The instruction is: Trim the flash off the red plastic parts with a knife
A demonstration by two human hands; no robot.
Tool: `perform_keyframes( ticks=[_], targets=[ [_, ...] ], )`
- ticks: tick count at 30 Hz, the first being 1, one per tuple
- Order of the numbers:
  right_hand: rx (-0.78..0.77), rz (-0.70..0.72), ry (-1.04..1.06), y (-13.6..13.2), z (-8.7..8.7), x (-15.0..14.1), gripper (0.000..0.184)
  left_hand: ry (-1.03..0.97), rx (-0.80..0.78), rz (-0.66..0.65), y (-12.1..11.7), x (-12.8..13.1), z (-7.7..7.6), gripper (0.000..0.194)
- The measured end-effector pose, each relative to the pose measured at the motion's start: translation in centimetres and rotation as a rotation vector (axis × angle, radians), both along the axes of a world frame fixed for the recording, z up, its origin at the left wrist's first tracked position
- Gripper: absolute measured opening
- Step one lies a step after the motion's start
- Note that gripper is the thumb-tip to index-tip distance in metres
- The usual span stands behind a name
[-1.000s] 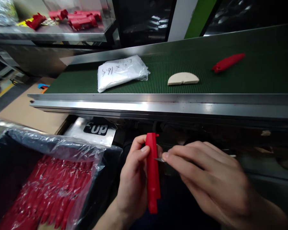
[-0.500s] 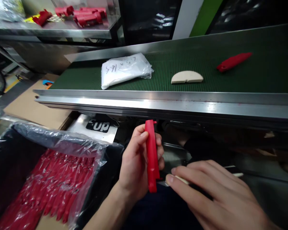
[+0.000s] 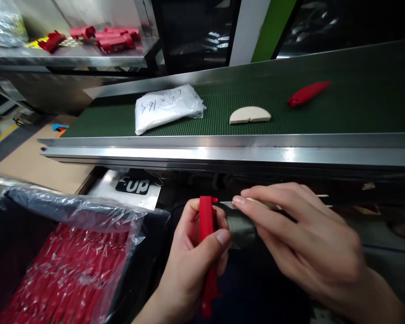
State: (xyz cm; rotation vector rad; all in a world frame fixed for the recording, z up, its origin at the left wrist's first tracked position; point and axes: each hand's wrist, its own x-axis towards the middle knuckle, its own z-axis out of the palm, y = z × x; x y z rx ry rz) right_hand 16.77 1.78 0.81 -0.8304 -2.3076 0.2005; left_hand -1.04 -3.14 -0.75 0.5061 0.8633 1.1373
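Observation:
My left hand (image 3: 197,256) is wrapped round a long red plastic part (image 3: 206,220), held upright with the thumb across its middle. A small peg sticks out to the right near the part's top end. My right hand (image 3: 300,229) pinches a small knife (image 3: 227,204) with a pale handle. The thin blade points left, close to that peg; whether they touch I cannot tell. Most of the handle is hidden behind my fingers. Beyond my hands, another red plastic part (image 3: 308,93) lies on the green conveyor belt (image 3: 219,96).
A cream half-round piece (image 3: 250,114) and a white plastic packet (image 3: 168,108) with handwriting lie on the belt. Its metal edge (image 3: 189,153) runs in front of me. A plastic-lined dark bin (image 3: 148,238) at left holds many red parts. More red pieces (image 3: 116,40) sit on a metal shelf.
My right hand has moved up, bringing the knife to the upper end of the red part. My left hand has lowered the part slightly, its thumb now across the middle. The view has shifted slightly.

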Motion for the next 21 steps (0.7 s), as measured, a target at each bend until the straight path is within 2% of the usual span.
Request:
perform_keyframes(
  ticks=[12,16,21],
  targets=[
    [0.036,0.000,-0.046,-0.23,-0.53,0.44,0.045,0.172,0.014,0.004,-0.25,0.14,-0.04,0.023],
    [0.056,-0.017,-0.019,0.01,-0.57,0.36,0.042,0.101,0.007,-0.029,-0.39,0.17,-0.07,0.020],
    [-0.007,-0.022,0.074,-0.28,-0.13,0.47,0.036,-0.131,-0.007,-0.066,-0.37,0.16,0.09,0.015]
  ],
)
